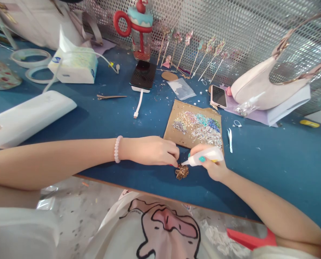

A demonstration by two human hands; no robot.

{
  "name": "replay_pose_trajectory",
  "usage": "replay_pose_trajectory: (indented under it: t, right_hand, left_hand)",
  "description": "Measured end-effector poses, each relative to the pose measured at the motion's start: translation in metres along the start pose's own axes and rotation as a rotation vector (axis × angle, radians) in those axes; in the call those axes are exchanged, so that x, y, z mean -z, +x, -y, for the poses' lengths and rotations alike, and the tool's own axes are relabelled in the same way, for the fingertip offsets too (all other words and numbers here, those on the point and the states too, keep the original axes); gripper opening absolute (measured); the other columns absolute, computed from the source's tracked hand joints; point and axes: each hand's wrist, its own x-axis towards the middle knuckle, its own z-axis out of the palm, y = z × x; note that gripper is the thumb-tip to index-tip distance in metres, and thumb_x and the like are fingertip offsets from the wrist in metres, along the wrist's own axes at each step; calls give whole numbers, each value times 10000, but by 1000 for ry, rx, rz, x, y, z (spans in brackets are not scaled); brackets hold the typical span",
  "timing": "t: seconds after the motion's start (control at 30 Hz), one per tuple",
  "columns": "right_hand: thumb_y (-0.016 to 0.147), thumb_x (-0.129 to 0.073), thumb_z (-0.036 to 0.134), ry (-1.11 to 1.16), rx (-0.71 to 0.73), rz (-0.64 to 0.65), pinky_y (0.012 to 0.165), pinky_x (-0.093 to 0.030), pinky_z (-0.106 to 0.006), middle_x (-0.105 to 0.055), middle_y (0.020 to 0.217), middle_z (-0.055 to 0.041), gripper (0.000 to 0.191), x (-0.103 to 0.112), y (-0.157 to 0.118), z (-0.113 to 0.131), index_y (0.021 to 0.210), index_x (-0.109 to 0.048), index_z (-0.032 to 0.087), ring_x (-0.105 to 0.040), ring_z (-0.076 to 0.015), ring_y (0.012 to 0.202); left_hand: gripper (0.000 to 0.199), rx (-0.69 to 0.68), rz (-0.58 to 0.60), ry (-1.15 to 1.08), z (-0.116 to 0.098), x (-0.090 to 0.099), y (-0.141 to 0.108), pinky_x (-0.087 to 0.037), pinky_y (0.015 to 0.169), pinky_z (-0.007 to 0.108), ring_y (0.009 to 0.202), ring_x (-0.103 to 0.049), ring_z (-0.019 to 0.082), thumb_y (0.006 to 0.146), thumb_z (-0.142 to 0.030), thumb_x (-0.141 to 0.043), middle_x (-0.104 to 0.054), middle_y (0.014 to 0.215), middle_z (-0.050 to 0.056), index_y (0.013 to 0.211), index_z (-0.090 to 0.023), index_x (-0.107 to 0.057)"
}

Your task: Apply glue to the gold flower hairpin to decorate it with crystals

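Head view: right grip (216, 171) is clamped around a white plastic squeeze bottle with a tapered nozzle (207, 156), laid over so the tip points left, at the top edge of a brown, looped, glossy ornament (182, 173). Ornament sits lower centre of frame. Left grip (159, 151): fingers curled, tips at its upper-left edge. Can't tell if pinched or just steadied; likely kept low to brace it against the nozzle.

Just above both: brown cardboard sheet (172, 133), multicoloured gems (205, 129) grouped by colour, probably near for short reach. Its lower edge limits upward travel. Below, the blue surface (101, 124) ends at a brown front edge (138, 191), near the ornament. Sideways room looks better: right of the slim white tweezers (230, 141), blue runs toward frame right.
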Motion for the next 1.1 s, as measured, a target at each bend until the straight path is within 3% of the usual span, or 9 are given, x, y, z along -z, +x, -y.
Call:
replay_pose_trajectory:
  t: [0.3, 0.73, 1.1]
  right_hand:
    - [842, -556, 533, 41, -12, 0, 447, -421, -203, -631, 627, -13, 377, -1, 1, -1, 753, -655, 180, -533, -104, 515]
    - [838, -569, 530, 73, -25, -34, 472, -452, -219, -660, 643, -21, 377, -2, 0, -1, 750, -672, 178, -579, -120, 543]
    - [862, -541, 522, 35, -5, -48, 517, -487, -218, -671, 682, -29, 380, -1, 0, -2, 763, -674, 180, -600, -123, 578]
  left_hand:
    - [226, -4, 4, -3, 0, 0, 1, -462, 713, 241, 914, -613, 161, 958, -170, -479, -667, 1073, 63, 1063, -183, -680]
    - [256, 37, 59, -17, -5, 5, 1, -443, 739, 237, 952, -589, 164, 974, -165, -442, -658, 1095, 65, 1094, -180, -669]
    - [208, 30, 21, -29, -1, 1, 1, -442, 716, 232, 912, -593, 145, 960, -178, -489, -655, 1079, 56, 1060, -171, -672]
